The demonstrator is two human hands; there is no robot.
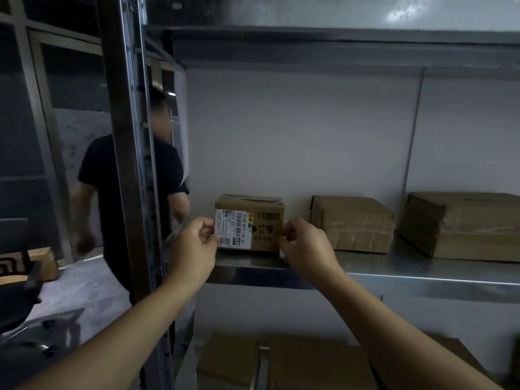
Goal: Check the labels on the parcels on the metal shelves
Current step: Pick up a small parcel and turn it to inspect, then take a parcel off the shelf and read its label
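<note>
A small brown cardboard parcel (260,220) stands at the left end of the metal shelf (394,274). Its front carries a white shipping label (233,228) with barcodes, turned sideways. My left hand (194,246) pinches the parcel's left edge at the label. On the opposite side, my right hand (306,246) grips the lower right corner with curled fingers. Both forearms reach up from below. Two more brown parcels, a middle one (354,223) and a larger one (461,223), sit further right on the same shelf, with no label showing.
The shelf's steel upright (129,164) rises just left of my left hand. Behind it a person in a dark shirt (112,192) stands in the aisle. More cardboard boxes (309,361) lie on the shelf below. Another shelf board (337,49) is overhead.
</note>
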